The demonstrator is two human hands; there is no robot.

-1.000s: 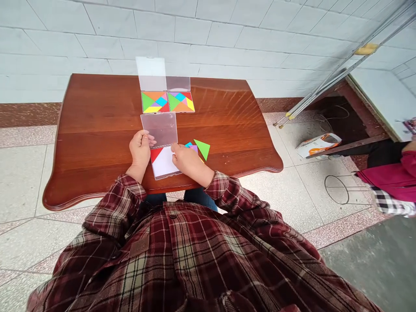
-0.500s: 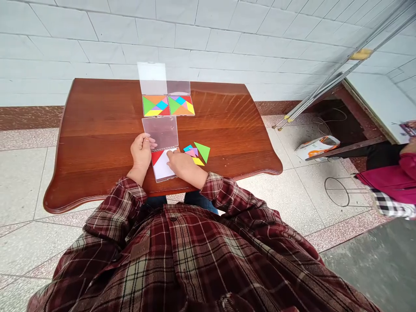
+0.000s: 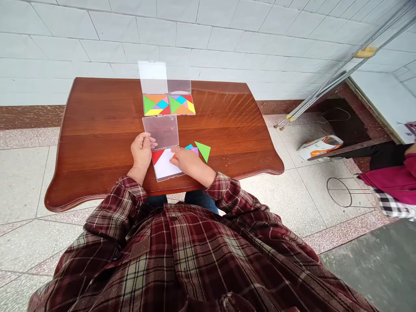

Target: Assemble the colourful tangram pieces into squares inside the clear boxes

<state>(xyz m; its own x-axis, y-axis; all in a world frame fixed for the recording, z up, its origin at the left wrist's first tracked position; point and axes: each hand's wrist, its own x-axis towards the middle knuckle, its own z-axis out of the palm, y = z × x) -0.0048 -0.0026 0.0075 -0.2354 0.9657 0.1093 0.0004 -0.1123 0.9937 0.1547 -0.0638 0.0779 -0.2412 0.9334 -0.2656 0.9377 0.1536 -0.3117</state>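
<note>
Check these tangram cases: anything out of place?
The white tray under the right hand looks odd: it shows mostly bare white with a red triangle, while the two cases beyond show full squares. A green triangle and small pieces lie loose on the wooden table.

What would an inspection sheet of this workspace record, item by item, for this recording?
Surface: polished wooden table with a scalloped edge.
Job's things: filled tangram tray, second filled tangram tray, white tray showing a red triangle, its clear plastic lid, loose green triangle, smaller coloured pieces.
Clutter: printed carton on the floor.
Hands: left hand holds the lid's edge; right hand rests over the white tray.
Cables: thin loose cable on the floor.
Surroundings: tiled wall, leaning metal poles, wire stand, seated person in magenta.
</note>
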